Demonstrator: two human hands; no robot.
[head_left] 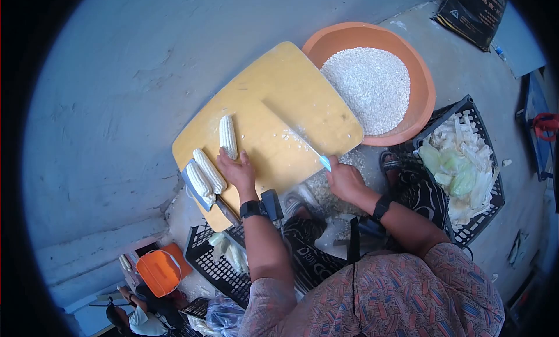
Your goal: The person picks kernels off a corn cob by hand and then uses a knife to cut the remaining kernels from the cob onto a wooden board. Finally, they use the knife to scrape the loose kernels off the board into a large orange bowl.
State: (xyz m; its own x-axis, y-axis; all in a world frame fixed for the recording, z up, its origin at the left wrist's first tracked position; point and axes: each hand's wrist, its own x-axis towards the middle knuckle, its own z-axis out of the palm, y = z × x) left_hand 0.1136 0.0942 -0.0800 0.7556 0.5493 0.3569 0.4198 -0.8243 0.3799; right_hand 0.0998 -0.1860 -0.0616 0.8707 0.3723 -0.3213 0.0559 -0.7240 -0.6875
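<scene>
My left hand (237,169) touches the lower end of a white corn cob (227,137) lying on the yellow board (256,92), its fingers bent around that end. My right hand (345,180) is closed around the light blue handle of a knife (303,140), whose blade points up and left over the board. Loose kernels lie beside the blade. At the board's lower left corner, two more cobs (209,170) (199,181) rest side by side, one of them on the blade of a cleaver (227,210) with a dark handle.
An orange basin (427,80) holding many white kernels stands beyond the board. Right of my legs is a black crate (496,188) with husks; another black crate (204,244) is at lower left. An orange bucket (157,273) and another person (145,319) are at bottom left.
</scene>
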